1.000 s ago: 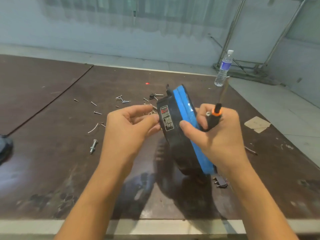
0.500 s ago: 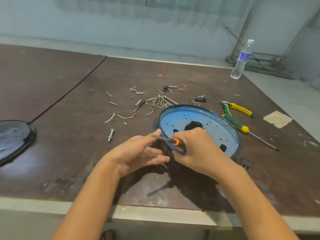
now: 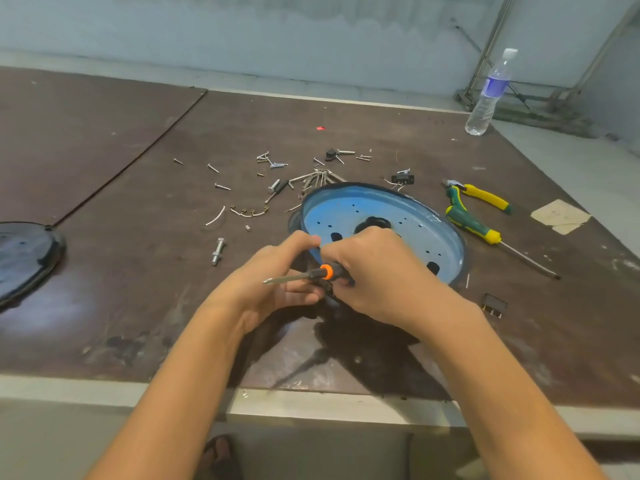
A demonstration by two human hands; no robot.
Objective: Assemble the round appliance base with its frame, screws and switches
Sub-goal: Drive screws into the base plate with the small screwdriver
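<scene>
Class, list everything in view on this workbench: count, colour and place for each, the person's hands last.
round base: one, blue, black rim, centre-right, near edge
black-orange screwdriver: one, held, tip pointing left
green-yellow screwdriver: one, right of the base
pliers: one, yellow-green, behind that screwdriver
loose screws: many, silver, behind and left of the base
bolt: one, silver, left of the base
switches: two, black, behind the base and near right
round cover: one, dark, left edge
water bottle: one, clear, far right
paper scrap: one, beige, right edge
table: one, dark brown, beneath all
left hand: one, at the base's near rim
right hand: one, grips the black-orange screwdriver
</scene>
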